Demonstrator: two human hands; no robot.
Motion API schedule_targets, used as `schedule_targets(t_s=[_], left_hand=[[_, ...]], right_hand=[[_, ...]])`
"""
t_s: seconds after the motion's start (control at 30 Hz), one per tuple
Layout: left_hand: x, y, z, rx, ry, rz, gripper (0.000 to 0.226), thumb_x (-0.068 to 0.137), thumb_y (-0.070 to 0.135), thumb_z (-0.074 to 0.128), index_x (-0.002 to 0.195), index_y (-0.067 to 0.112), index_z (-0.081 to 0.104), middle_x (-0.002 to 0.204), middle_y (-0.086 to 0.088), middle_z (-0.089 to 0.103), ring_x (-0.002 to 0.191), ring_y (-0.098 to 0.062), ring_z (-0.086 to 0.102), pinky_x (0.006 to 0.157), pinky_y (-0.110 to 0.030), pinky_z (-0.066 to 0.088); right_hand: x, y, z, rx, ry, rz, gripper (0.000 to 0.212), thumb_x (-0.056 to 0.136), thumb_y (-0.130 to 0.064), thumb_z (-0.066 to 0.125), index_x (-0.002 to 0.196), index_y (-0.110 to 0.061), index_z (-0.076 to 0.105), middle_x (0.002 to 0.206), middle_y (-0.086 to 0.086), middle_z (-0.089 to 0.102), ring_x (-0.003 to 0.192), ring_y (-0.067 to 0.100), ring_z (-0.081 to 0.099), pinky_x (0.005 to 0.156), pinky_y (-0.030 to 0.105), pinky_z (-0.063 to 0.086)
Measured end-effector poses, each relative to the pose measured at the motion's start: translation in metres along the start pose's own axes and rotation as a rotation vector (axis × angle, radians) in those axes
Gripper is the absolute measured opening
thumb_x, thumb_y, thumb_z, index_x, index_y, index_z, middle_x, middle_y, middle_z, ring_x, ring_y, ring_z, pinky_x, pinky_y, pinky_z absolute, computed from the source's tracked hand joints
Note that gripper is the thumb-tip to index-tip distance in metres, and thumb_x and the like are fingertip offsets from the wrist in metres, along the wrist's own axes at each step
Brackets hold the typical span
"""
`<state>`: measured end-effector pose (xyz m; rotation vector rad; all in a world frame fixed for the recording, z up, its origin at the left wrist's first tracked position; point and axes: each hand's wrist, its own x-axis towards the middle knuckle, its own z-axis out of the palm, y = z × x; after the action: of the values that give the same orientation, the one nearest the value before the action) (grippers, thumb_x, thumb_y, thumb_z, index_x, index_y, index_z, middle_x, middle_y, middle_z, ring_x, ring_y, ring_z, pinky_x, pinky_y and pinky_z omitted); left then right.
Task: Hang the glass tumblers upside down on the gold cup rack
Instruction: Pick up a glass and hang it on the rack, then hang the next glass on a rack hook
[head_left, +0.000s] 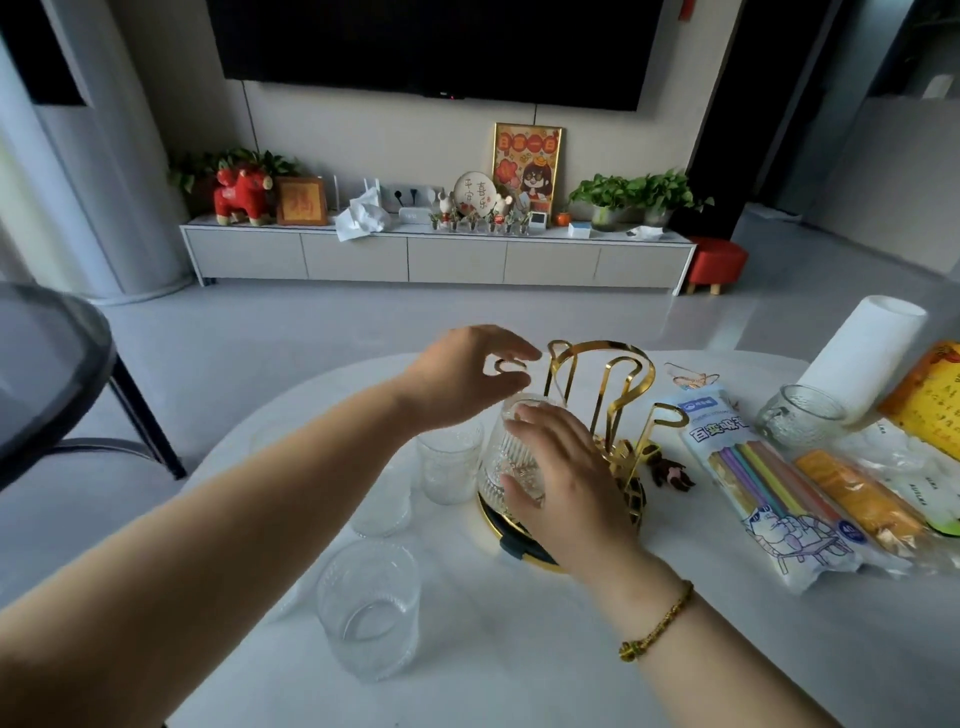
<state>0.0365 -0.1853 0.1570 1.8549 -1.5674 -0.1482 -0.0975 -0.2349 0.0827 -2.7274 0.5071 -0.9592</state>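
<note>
**One tumbler going onto the rack, three waiting**

I have my right hand wrapped around an inverted glass tumbler, fingers curled against its ribbed side, mouth down just above the round base of the gold cup rack. I judge it is held that way so a prong slides up inside it; whether one is already inside, I cannot tell.

My left hand hovers at the rack's near prong, its fingers loosely spread and gripping nothing, probably ready to steady the rack so it does not tip.

Three more tumblers stand upright on the white worktop to the left of the rack: one just beside it, one behind that, and the nearest one close to my left forearm. They sit within easy reach for the next pickups.
</note>
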Motion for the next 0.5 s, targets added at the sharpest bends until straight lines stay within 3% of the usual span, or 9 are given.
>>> schedule_targets(t_s=[0.07,0.13,0.23,0.3,0.4,0.5], left_hand=[[-0.044,-0.006,0.000,-0.058,0.153,-0.017,0.020,0.081,0.008,0.060,0.100,0.013,0.064,0.102,0.000,0.066,0.089,-0.006,0.053,0.076,0.005,0.031],[-0.096,-0.013,0.004,-0.116,0.323,-0.083,0.016,0.078,0.007,0.064,0.091,0.016,0.067,0.089,0.014,0.061,0.083,0.004,0.054,0.075,0.008,0.032],[-0.165,-0.019,0.029,-0.181,0.512,-0.182,0.019,0.073,0.015,0.058,0.080,0.031,0.063,0.083,0.022,0.059,0.083,0.018,0.053,0.076,0.004,0.036],[-0.199,-0.024,0.050,-0.174,0.553,-0.233,0.023,0.070,0.012,0.056,0.078,0.034,0.061,0.081,0.015,0.064,0.083,0.012,0.056,0.074,0.002,0.039],[-0.229,-0.031,0.066,-0.098,0.564,-0.240,0.015,0.071,0.008,0.057,0.079,0.016,0.067,0.088,-0.002,0.066,0.087,-0.003,0.056,0.079,-0.007,0.041],[-0.241,-0.036,0.065,-0.046,0.614,-0.183,0.017,0.078,0.020,0.050,0.091,0.018,0.059,0.100,-0.001,0.060,0.096,-0.006,0.054,0.088,-0.009,0.039]], right_hand=[[-0.015,-0.008,0.009,0.073,0.106,0.001,0.036,0.067,-0.004,0.070,0.102,0.000,0.059,0.107,0.021,0.064,0.107,0.031,0.056,0.090,0.046,0.046],[-0.033,-0.018,0.025,0.171,0.121,0.042,0.035,0.069,-0.005,0.066,0.103,0.000,0.058,0.104,0.020,0.064,0.106,0.020,0.052,0.089,0.039,0.047],[-0.063,-0.028,0.050,0.387,-0.060,0.258,0.045,0.078,-0.011,0.062,0.120,-0.008,0.045,0.123,0.014,0.052,0.113,0.012,0.043,0.092,0.029,0.043],[-0.081,-0.033,0.069,0.476,-0.234,0.391,0.062,0.078,-0.022,0.062,0.131,-0.016,0.030,0.138,0.007,0.038,0.121,0.009,0.033,0.095,0.022,0.030],[-0.097,-0.045,0.093,0.554,-0.456,0.491,0.092,0.068,-0.031,0.067,0.138,-0.029,0.007,0.148,0.001,0.021,0.133,0.015,0.021,0.103,0.029,0.027],[-0.097,-0.057,0.110,0.557,-0.469,0.453,0.107,0.055,-0.034,0.076,0.138,-0.029,0.008,0.144,0.004,0.032,0.130,0.019,0.031,0.108,0.038,0.034]])
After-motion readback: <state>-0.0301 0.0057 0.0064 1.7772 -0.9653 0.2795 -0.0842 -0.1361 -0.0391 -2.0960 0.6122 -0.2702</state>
